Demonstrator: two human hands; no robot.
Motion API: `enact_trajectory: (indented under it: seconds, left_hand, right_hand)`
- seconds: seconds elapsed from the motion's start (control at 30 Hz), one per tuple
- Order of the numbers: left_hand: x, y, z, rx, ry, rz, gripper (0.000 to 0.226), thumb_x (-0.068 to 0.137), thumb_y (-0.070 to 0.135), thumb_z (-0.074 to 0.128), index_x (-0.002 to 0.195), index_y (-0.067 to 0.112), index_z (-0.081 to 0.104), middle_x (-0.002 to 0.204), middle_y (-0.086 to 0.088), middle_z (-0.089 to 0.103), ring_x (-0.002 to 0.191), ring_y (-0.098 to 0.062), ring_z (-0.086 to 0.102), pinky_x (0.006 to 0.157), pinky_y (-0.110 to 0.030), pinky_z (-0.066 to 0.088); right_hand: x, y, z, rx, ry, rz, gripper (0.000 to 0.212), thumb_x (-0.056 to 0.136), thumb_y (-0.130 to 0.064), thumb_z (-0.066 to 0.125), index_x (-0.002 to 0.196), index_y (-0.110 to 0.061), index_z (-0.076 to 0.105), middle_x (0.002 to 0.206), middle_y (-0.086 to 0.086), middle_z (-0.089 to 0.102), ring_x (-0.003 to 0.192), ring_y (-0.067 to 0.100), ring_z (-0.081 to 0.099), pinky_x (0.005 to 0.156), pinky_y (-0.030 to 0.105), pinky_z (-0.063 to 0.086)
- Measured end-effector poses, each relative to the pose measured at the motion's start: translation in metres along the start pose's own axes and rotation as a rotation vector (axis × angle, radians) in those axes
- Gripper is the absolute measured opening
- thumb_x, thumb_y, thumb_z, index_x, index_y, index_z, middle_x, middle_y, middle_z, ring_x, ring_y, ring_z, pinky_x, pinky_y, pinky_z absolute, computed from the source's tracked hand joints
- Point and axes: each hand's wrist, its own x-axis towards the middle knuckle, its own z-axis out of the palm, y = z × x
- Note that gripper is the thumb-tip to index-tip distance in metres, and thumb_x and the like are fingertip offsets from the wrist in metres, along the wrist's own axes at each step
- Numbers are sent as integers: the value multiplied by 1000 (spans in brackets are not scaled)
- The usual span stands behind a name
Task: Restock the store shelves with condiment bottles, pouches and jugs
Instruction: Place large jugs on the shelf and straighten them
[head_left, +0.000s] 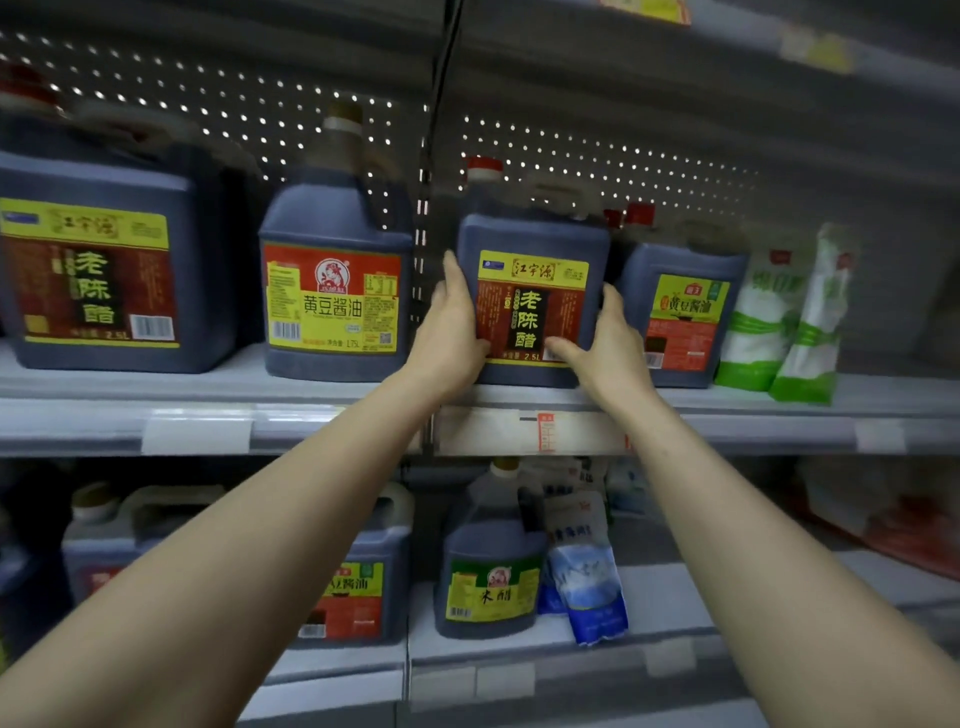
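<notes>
Up on the shelf (208, 387):
Vinegar jug (540, 244) sat between left hand (452, 327) and right hand (605, 345), soy jug (685, 312) just right, pouches (779, 322) beyond.

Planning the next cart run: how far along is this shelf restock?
Done: the upper shelf already carries a large vinegar jug, a left soy sauce jug, a right soy sauce jug and green-white pouches. In hand: left hand and right hand grip a second vinegar jug at the shelf's front edge. Left: probably seat it, then fill the bare stretch right of the pouches; the lower shelf also shows gaps.
</notes>
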Motion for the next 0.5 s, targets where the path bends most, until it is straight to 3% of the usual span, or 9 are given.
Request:
enact_trajectory:
  seconds: [0.1, 0.2, 0.27, 0.37, 0.5]
  left_hand:
    - [-28, 6, -3, 57, 94, 157, 92, 89, 5, 65, 158, 12, 3, 161, -13, 20, 145, -30, 31, 116, -46, 33]
    - [-64, 5, -2, -7, 146, 358, 81, 88, 4, 66, 155, 9, 22, 155, -14, 32, 142, -26, 35, 116, -32, 31]
    - [-90, -2, 3, -70, 102, 433, 74, 89, 5, 66, 152, 9, 30, 149, -14, 40, 137, -25, 40, 113, -28, 31]
    - [-129, -18, 22, -147, -29, 484, 65, 89, 7, 64, 148, 8, 38, 141, -13, 48, 131, -21, 48, 109, -32, 41]
    - [-192, -39, 61, -226, -211, 463, 63, 83, 2, 66, 142, 4, 46, 137, -14, 52, 128, -23, 51, 107, -18, 37]
  right_hand:
    - [-29, -13, -6, -79, 98, -40, 83, 91, -21, 74, 157, -18, 24, 148, 7, 52, 136, 26, 49, 107, 36, 39]
    - [-68, -24, -12, -139, 191, -101, 78, 94, -13, 69, 158, -16, 25, 158, 5, 40, 144, 21, 39, 116, 35, 32]
    - [-102, -24, -14, -164, 231, -96, 75, 95, -9, 66, 158, -16, 27, 161, 4, 35, 148, 20, 34, 119, 31, 27]
    - [-167, -11, -11, -220, 230, -19, 70, 95, -7, 64, 156, -14, 31, 158, 6, 39, 145, 20, 37, 119, 32, 30]
    - [-263, 22, -8, -300, 150, 143, 67, 96, -8, 63, 155, -14, 32, 158, 6, 39, 144, 17, 37, 115, 23, 28]
